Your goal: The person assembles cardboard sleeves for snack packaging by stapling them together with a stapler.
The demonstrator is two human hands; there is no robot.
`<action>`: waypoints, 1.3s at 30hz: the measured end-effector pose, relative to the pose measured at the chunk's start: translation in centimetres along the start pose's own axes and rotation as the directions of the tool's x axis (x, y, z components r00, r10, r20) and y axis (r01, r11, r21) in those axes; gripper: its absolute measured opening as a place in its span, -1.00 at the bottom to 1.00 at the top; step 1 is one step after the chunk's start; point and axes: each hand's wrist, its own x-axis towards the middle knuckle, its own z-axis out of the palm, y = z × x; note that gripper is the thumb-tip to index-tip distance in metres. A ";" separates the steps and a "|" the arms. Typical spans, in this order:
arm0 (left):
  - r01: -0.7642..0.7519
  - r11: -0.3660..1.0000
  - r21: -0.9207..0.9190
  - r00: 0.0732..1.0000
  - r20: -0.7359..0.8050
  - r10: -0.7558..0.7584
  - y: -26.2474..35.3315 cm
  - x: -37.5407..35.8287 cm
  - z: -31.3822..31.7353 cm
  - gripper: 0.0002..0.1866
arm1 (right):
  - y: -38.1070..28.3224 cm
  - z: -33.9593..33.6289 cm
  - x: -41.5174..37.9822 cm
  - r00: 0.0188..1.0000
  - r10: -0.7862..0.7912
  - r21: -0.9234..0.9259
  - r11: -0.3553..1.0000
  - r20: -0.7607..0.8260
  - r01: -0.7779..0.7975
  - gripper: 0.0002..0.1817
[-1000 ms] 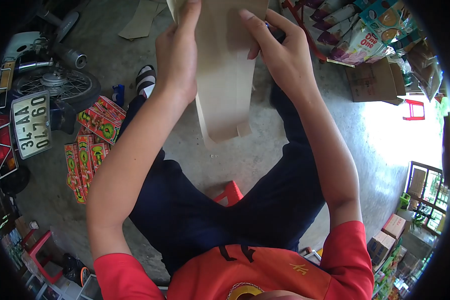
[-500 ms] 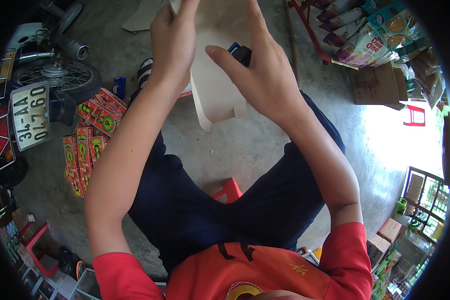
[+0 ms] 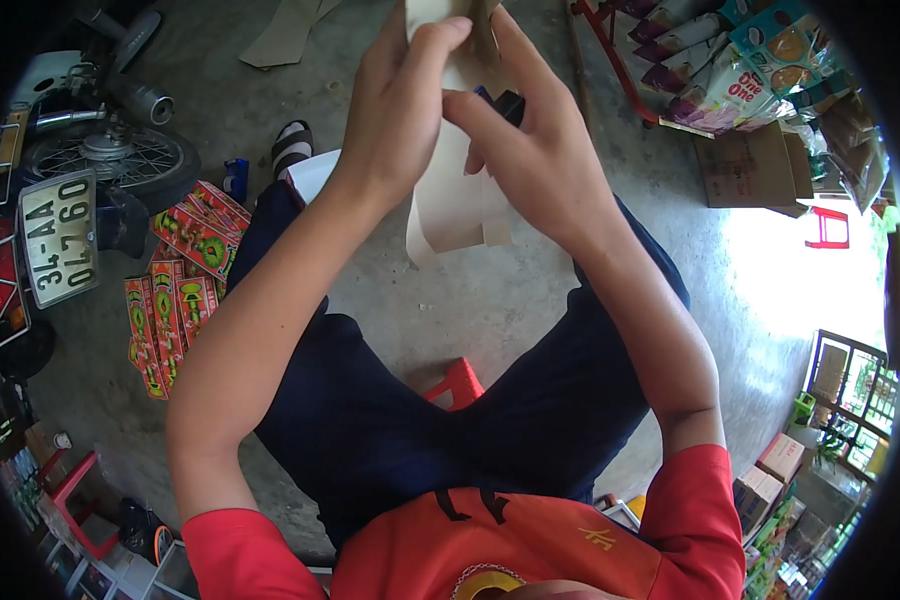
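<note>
Cardboard (image 3: 458, 215) — between left grip (image 3: 398, 115), right grip (image 3: 535, 140)

1 motorbike (image 3: 105, 150) w/ plate (image 3: 58, 238) on L, printed bags (image 3: 735, 90) nr carton (image 3: 745, 168) on R.

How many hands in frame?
2: left hand gripping the cardboard near the top of the picture; right hand to its right, holding a small dark object. No others visible.

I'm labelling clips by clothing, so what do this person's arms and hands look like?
Short red sleeves cover the upper arms, both the left sleeve and right sleeve, ending above the elbows. Forearms are bare. The left hand and right hand show no gloves, watch or bracelet.
</note>
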 end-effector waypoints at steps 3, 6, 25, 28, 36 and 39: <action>0.105 0.983 -0.151 0.984 -0.126 -0.125 1.8 0.1 -0.4 -0.51 | 1.3 0.4 0.5 0.997 0.023 0.133 0.991 -0.070 -0.013 -0.19; 0.147 0.945 -0.293 0.982 -0.068 -0.174 2.4 0.6 -2.3 -0.43 | 3.3 0.1 1.2 0.976 -0.119 0.081 0.988 -0.181 0.135 -0.57; 0.112 0.982 -0.153 0.986 0.142 -0.090 1.2 -1.2 0.4 -0.47 | 3.4 -0.3 1.6 0.914 -0.197 -0.169 0.975 -0.354 0.144 -0.68; 0.090 0.991 -0.098 0.988 0.131 -0.077 1.7 -1.7 1.6 -0.48 | 3.1 -0.2 1.4 0.911 -0.180 -0.150 0.980 -0.371 0.132 -0.67; 0.033 0.999 -0.018 0.977 0.213 -0.028 0.4 -1.8 2.2 -0.39 | 3.2 -0.1 1.1 0.915 -0.209 -0.142 0.975 -0.345 0.169 -0.68; -0.016 0.999 0.046 0.973 0.232 0.005 0.3 -1.6 2.0 -0.36 | 2.6 0.1 0.7 0.923 -0.177 -0.129 0.982 -0.342 0.141 -0.68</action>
